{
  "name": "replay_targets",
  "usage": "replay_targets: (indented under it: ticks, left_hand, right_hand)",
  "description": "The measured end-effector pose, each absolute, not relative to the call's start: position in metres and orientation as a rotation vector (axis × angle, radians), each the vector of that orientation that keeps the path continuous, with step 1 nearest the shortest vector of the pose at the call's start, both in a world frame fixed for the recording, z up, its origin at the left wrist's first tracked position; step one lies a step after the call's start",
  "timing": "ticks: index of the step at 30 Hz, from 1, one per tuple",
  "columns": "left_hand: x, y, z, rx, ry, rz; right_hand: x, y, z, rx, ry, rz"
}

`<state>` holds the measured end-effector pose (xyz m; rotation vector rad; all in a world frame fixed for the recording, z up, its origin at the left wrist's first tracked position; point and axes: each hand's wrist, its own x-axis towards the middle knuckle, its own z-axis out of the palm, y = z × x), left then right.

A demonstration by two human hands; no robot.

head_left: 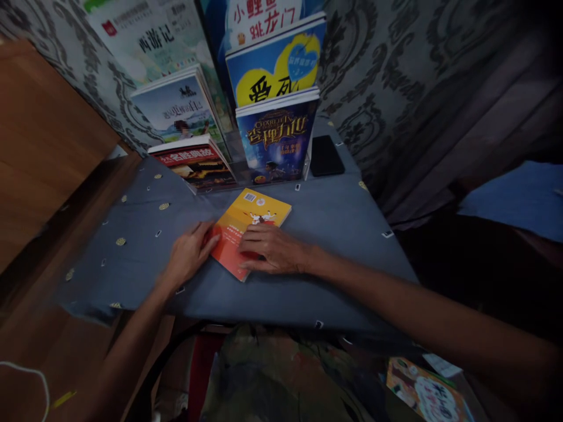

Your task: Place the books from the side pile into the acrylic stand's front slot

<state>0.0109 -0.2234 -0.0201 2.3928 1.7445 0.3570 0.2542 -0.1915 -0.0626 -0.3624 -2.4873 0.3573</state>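
An orange and yellow book [255,217] lies flat on the grey-blue cloth of the table [334,234]. My right hand [272,249] rests flat on the book's near end, fingers stretched out to the left. My left hand [189,252] touches the book's left edge with its fingertips, fingers together and lightly curled against the edge.
A tiered stand at the back holds several upright books: a dark blue one [276,138], a blue and yellow one [277,64], a red one [196,161], a pale one [180,108]. A black phone [326,155] lies right of the stand. Another book [426,392] lies low at right.
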Motion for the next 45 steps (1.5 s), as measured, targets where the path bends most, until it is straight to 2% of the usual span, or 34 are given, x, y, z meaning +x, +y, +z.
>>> replay_targets:
  ticks: [9, 20, 24, 31, 39, 45]
  left_hand:
    - [0.028, -0.198, -0.023, 2.260, 1.952, 0.138]
    - [0.017, -0.210, -0.026, 1.972, 1.795, 0.373]
    - [0.027, -0.227, -0.025, 2.050, 1.793, 0.360]
    - [0.037, -0.265, -0.041, 2.248, 1.909, 0.351]
    - [0.015, -0.315, -0.053, 2.564, 1.520, 0.165]
    - [0.028, -0.343, -0.064, 2.683, 1.528, 0.126]
  right_hand:
    - [0.248, -0.196, -0.067, -0.351, -2.564, 0.287]
    - [0.254, -0.205, -0.065, -0.324, -2.557, 0.312]
    - [0.259, -0.199, -0.066, -0.473, -2.530, 0.348]
    - [0.284, -0.150, -0.080, -1.078, -2.311, 0.375]
    - [0.284, -0.159, -0.083, -0.966, -2.308, 0.372]
    - [0.283, -0.176, -0.083, -0.868, -2.319, 0.358]
